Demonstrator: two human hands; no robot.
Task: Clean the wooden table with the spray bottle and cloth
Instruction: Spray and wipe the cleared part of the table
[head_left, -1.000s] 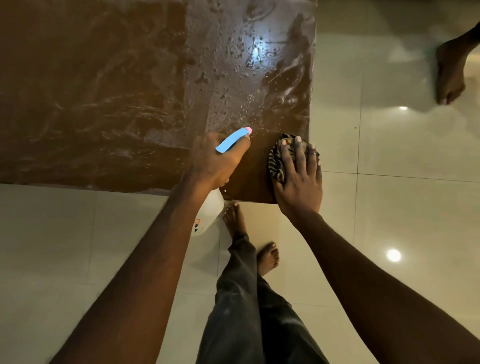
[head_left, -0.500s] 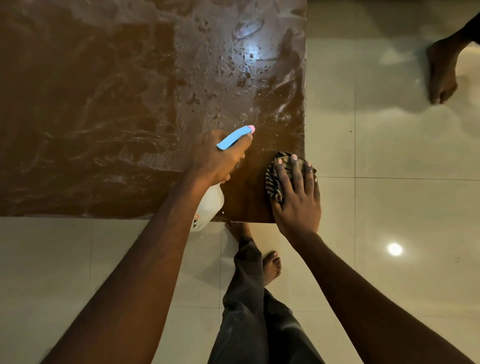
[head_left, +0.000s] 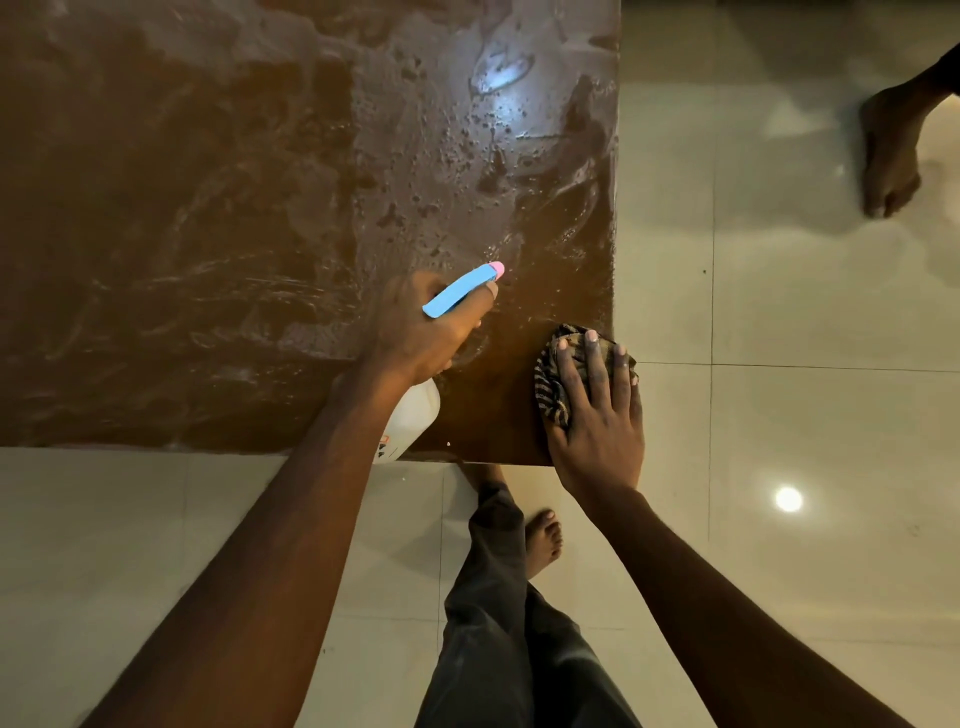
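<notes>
The brown wooden table (head_left: 208, 208) fills the upper left, its top wet with droplets and smeared streaks. My left hand (head_left: 421, 327) grips the white spray bottle (head_left: 410, 415) with its blue trigger head and pink nozzle, held over the table's near right part, nozzle pointing away to the right. My right hand (head_left: 597, 410) presses flat, fingers straight, on a crumpled striped cloth (head_left: 553, 384) at the table's near right corner. The bottle's lower body is partly hidden under my forearm.
Glossy cream floor tiles (head_left: 779, 415) surround the table on the near and right sides. My own legs and bare feet (head_left: 543, 540) stand right at the table's near edge. Another person's bare foot (head_left: 888, 156) stands on the floor at the upper right.
My right hand has slid the cloth toward me along the table's right edge, down to the near corner. The left hand still holds the bottle in about the same place over the table.
</notes>
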